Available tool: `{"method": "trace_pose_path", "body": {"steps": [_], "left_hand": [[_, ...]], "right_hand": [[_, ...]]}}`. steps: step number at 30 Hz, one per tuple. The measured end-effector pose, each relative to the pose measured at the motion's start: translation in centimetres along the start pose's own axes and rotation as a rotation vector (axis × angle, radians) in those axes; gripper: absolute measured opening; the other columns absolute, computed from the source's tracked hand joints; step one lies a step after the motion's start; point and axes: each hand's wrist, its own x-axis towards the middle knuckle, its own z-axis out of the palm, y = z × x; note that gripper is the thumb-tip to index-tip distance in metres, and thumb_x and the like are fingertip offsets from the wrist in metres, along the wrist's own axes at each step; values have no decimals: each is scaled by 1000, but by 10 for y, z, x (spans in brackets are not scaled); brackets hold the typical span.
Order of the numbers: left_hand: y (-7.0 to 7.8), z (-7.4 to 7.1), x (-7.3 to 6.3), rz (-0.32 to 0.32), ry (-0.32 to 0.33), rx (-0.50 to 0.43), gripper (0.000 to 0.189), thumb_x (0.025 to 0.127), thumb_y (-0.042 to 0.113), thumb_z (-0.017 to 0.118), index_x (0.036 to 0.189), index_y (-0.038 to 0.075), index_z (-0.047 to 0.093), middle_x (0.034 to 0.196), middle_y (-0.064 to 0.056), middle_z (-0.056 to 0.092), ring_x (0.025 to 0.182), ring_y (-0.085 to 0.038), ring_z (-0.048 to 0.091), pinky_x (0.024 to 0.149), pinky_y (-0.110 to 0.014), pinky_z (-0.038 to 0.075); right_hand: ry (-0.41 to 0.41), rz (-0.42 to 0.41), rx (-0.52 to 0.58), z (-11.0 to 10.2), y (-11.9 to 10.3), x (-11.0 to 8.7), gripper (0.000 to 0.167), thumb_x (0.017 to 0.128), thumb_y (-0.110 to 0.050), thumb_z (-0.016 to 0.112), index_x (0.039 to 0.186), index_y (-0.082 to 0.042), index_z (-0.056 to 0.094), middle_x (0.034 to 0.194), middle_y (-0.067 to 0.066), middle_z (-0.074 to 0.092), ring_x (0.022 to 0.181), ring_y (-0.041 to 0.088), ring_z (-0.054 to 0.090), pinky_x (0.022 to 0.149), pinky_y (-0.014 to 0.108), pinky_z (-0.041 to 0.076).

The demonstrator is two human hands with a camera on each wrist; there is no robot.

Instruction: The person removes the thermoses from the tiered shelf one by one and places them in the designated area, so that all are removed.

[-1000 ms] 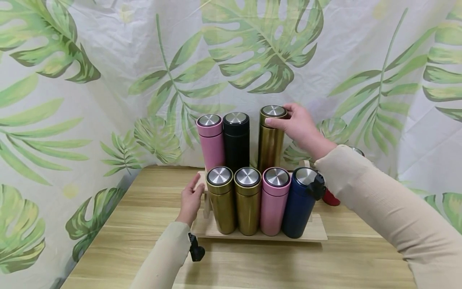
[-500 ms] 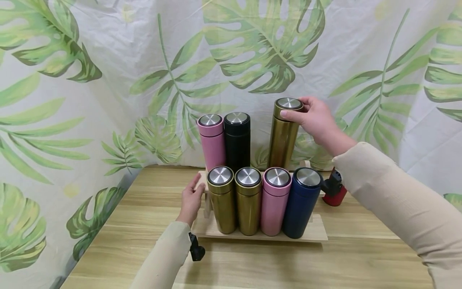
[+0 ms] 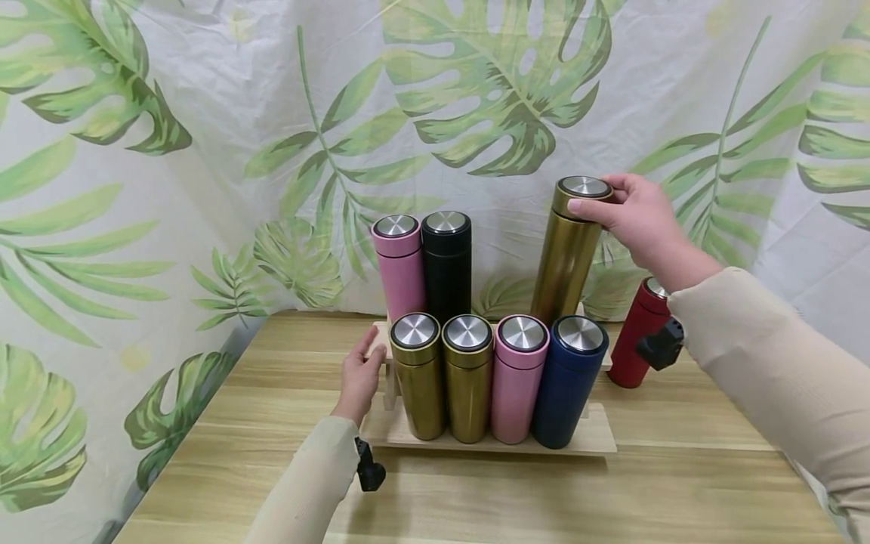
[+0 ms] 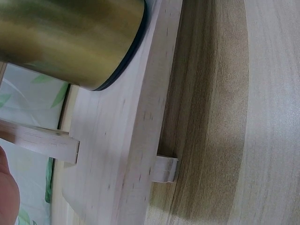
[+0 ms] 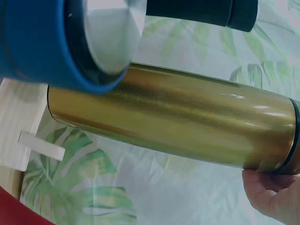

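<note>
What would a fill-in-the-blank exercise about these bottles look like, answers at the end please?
The held bottle in the right hand is ____.
The blue bottle is one of ____ standing along the front of the rack.
Immediately left of the black bottle stands one that is ____.
In the head view, the red bottle stands to the rack's ____.
Missing words: gold; four; pink; right.

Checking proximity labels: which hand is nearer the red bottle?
Right. The right hand, gripping a gold bottle, appears above the red bottle in the head view; the left hand is at the wooden rack's far left end.
</note>
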Motion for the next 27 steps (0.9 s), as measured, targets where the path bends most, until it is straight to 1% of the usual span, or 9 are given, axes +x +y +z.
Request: {"method": "trace_pose_path", "body": {"steps": [3,6,10,12,15,18,22,24,27], "left_hand": [[0,0,0,4,-1,1,46,94,16,53,139,15,43,142,-2,43,81,-2,55,79,-22,46],[1,0,-1,8,2,-5,46,94,15,53,139,15,43,141,-2,44,77,1,54,75,-19,46],[2,0,-2,12,1,-15,46,93,14,53,138,13,44,141,-4,45,76,2,54,72,-16,45],[1,0,-2,34,3,-19,45,93,15,54,137,13,46,140,-6,45,77,0,54,72,-15,45],[-1,0,-4,96,11,-50,45,91,20,57,135,13,49,138,-8,48,78,-4,56,71,-16,45],[-2,0,-5,120,15,-63,45,91,23,58,134,14,50,136,-8,49,79,-6,56,72,-19,45],[-1,0,-3,50,7,-22,46,92,19,56,137,15,47,138,-7,48,81,-6,55,75,-22,46],[0,0,-1,26,-1,-6,46,93,16,54,137,14,45,139,-8,46,81,-4,55,75,-20,46],[2,-1,-1,4,-7,-2,46,93,14,53,138,13,44,141,-7,44,79,-1,54,74,-16,45]], "right_hand": [[17,-2,7,-8,2,-2,64,81,-31,70,130,1,45,96,-14,56,86,-1,52,71,14,43],[21,15,11,-15,4,-3,66,82,-32,69,133,0,42,104,-9,57,89,-2,52,72,13,44],[34,24,30,-23,10,-5,60,82,-31,69,129,-2,44,99,-13,57,87,-2,53,72,12,46],[45,13,45,-28,13,-6,52,82,-29,70,122,-4,48,88,-20,56,82,-3,53,68,12,46],[48,10,64,-36,19,-8,42,82,-27,69,115,-9,50,87,-20,56,80,-3,54,67,12,46],[52,9,97,-43,25,-10,37,83,-24,69,112,-11,51,87,-20,57,78,-5,55,68,11,47],[59,10,165,-52,33,-14,35,81,-18,71,108,-9,51,82,-20,60,75,-4,57,66,10,48],[62,17,190,-56,36,-17,33,80,-16,71,106,-9,52,80,-20,62,73,-4,58,65,11,48],[64,30,184,-63,40,-20,29,80,-16,72,103,-15,54,80,-20,62,73,-4,58,65,11,48]]}}
